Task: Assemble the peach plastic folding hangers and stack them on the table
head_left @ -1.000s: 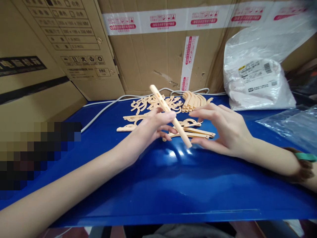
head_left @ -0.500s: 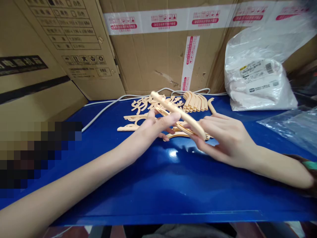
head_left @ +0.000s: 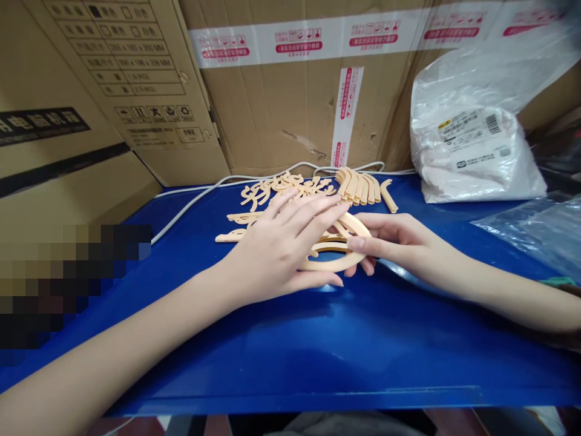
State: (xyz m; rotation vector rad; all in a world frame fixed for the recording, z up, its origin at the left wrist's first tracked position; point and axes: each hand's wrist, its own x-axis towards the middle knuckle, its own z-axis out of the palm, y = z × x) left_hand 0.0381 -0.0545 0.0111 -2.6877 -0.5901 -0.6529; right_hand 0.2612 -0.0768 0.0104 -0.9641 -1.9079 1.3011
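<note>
The left hand [head_left: 279, 242] is spread palm down, its fingers extended over the left part of the curved beige piece [head_left: 338, 264]; whether a grip is made beneath cannot be told. The piece is located right of that palm, over the blue table [head_left: 290, 345], long axis roughly left to right. Its right end is pinched by the right hand [head_left: 403, 242], clearly in contact. Farther right, a labelled white bundle is contained in a plastic bag [head_left: 472, 91].

Bare fingers [head_left: 313, 213], bare forearms [head_left: 149, 339], green band [head_left: 559, 281], dark brown band [head_left: 572, 292] on right
</note>
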